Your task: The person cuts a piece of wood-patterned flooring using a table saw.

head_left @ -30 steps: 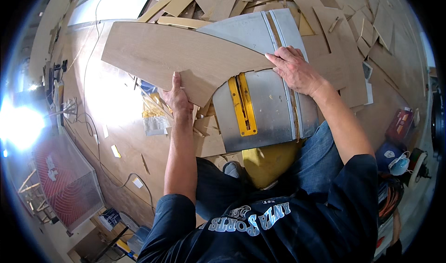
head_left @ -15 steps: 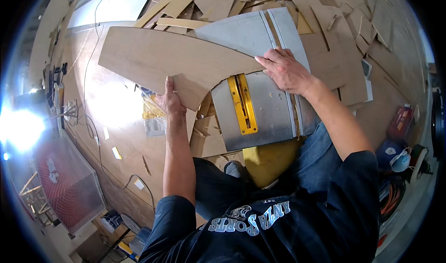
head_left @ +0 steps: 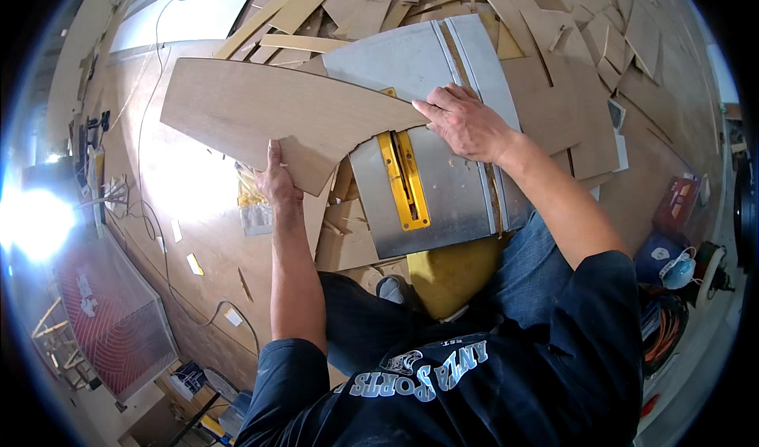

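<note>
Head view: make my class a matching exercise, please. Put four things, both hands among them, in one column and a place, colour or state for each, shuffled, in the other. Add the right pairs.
Column one
1. Left hand
2. Right hand
3. Insert
4. Mask

Column two
A. Light blue, off at the picture's right
B. At the narrow end of the board
C. Thumb over the board's near edge
D. Yellow, set in the metal table

Pairs: 1-C, 2-B, 3-D, 4-A
</note>
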Available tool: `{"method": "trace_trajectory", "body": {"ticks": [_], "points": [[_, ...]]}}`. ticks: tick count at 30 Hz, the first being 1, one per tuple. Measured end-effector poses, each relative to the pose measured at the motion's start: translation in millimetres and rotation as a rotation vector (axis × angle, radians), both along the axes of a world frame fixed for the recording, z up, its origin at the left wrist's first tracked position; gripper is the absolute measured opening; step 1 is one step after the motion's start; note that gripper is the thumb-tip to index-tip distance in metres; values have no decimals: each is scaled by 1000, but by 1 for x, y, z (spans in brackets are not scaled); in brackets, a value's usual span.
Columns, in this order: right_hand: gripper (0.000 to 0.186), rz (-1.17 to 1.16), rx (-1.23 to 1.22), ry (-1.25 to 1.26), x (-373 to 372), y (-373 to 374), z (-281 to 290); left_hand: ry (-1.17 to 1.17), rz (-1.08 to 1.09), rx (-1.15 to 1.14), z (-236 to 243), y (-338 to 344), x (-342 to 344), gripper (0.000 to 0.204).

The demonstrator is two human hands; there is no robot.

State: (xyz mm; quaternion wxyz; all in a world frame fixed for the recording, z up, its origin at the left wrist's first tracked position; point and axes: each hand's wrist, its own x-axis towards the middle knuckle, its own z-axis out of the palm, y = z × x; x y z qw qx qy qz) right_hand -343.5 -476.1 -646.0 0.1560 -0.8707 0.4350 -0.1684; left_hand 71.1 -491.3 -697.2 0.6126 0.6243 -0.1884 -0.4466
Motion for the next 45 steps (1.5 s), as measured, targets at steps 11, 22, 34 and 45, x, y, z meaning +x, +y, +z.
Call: {"method": "trace_trajectory", "body": {"ticks": [11,22,34,45], "points": [[45,19,-50,-49,8,-3,-1,59,-45,-120,-10,4,19,63],[42,-3,2,14,-6,0,6,-34,23,-20,18,11,-25,75],[45,-26,-21,-30,-21,0,1,4,24,-26,24,12,-50,64],[46,-26,-45,-56,-27,-1,1,-82,38,-8,22,11,-54,66]]}}
